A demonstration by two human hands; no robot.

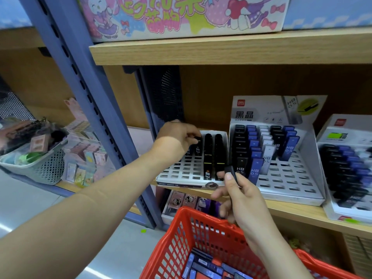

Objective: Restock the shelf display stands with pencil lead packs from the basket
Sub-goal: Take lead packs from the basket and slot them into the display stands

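A white slotted display stand [181, 172] sits on the wooden shelf and holds two full rows of black lead packs [208, 156] at its right. My left hand [177, 140] reaches over its back rows and pinches a black lead pack [198, 140] standing in a slot. My right hand [241, 200] hovers in front of the stand's right corner and grips another black lead pack [230, 171] upright. Below my right arm, the red basket [181, 244] contains several blue and black packs [207, 266].
A second white stand [289, 178] with black, blue and white HB 0.5 packs stands to the right, and a third stand [346, 164] sits at the far right. A grey basket [42, 164] of small items rests on the left shelf. A blue steel upright [96, 111] divides the shelves.
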